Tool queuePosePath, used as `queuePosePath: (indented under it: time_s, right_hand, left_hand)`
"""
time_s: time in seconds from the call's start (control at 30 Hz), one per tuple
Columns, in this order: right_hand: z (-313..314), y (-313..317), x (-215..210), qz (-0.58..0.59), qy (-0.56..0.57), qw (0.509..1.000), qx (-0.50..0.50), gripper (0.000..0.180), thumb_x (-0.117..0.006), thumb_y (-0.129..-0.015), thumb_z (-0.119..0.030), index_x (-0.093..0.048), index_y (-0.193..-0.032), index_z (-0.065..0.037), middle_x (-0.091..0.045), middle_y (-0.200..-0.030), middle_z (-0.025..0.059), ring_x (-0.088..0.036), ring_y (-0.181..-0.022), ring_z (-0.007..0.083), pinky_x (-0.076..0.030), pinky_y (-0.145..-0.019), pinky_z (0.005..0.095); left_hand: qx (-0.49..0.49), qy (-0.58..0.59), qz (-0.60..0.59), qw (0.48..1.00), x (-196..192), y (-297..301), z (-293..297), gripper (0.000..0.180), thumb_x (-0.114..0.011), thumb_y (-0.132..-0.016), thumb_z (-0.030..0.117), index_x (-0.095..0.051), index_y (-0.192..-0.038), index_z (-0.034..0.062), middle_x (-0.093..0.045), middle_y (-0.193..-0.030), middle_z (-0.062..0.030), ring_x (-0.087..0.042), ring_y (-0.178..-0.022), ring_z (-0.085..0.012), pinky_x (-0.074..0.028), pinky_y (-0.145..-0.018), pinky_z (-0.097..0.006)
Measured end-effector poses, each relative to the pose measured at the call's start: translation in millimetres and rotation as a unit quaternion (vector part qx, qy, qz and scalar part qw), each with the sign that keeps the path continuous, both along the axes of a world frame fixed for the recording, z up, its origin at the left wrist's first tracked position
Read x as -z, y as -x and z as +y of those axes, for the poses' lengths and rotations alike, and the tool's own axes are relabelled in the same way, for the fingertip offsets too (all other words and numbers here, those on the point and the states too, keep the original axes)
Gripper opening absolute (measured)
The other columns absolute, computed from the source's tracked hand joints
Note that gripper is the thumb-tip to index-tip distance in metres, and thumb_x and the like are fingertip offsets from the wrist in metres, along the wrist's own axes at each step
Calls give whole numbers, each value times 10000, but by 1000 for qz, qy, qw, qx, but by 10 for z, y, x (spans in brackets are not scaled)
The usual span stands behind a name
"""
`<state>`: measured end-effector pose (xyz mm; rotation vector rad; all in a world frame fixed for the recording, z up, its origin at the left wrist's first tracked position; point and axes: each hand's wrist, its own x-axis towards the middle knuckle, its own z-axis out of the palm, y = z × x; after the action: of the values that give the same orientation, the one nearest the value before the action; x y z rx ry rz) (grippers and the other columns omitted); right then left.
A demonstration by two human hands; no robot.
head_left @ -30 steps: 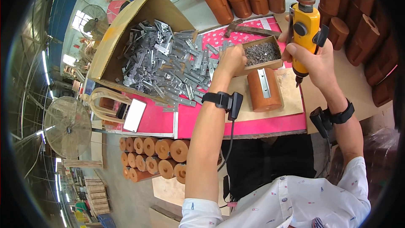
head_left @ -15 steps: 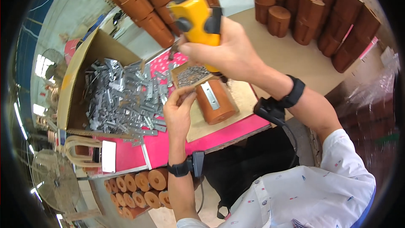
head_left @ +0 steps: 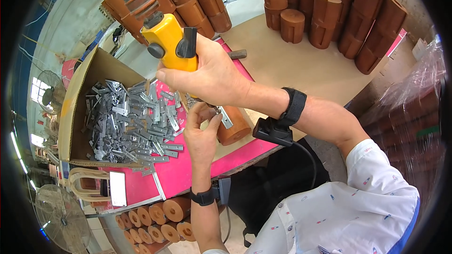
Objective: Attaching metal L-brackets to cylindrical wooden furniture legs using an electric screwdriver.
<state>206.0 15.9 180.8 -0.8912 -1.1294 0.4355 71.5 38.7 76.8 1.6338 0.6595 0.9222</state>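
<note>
My right hand (head_left: 212, 73) is wrapped round a yellow power screwdriver (head_left: 172, 44) with black knobs, held upright, its lower end hidden behind the hand. Just below, my left hand (head_left: 200, 129) is closed, thumb and forefinger pinching a small screw (head_left: 218, 110) over a flat metal plate (head_left: 228, 119). That plate lies along the top of a reddish-brown cylinder (head_left: 240, 131) resting on its side on a board. A tray of loose screws (head_left: 189, 99) is mostly covered by my hands.
A cardboard box (head_left: 75, 108) on the left spills many metal plates (head_left: 136, 122) onto the pink tabletop (head_left: 183, 174). Brown cylinders (head_left: 326, 19) stand stacked at the far right, with more at the back and below the table. A tool handle (head_left: 238, 54) lies beyond my right hand.
The screwdriver and my right hand have moved left and nearer my left hand. My left fingers have shifted onto the plate. The view has tilted slightly.
</note>
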Motion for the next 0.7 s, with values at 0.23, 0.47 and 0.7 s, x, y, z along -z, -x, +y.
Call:
queuePosePath:
  time_s: [0.23,0.47,0.7]
  right_hand:
    - [-5,-15,3,-8,8,1000,9,423,-739,-715,-258,-513,-937,21,-627,-774,169,-627,-717,241,-501,-688,365]
    - [-29,-24,-3,-21,10,1000,8,383,-737,-753,-209,-536,-997,6,-624,-819,92,-611,-741,155,-499,-686,303]
    - [-12,-30,22,-44,13,999,7,369,-746,-787,-175,-544,-1047,-9,-606,-867,18,-578,-768,81,-492,-689,252]
  left_hand:
    - [1,-13,35,999,-52,-16,-1,375,-684,-791,-30,-570,-1149,-26,-683,-950,-97,-647,-914,-159,-494,-853,-300]
    - [7,13,12,1000,-30,-43,17,352,-670,-797,-37,-581,-1137,-23,-684,-932,-89,-641,-895,-150,-489,-836,-291]
    - [1,-10,24,1000,-40,-55,-2,356,-666,-800,-44,-590,-1146,-14,-687,-913,-82,-636,-880,-144,-486,-831,-291]
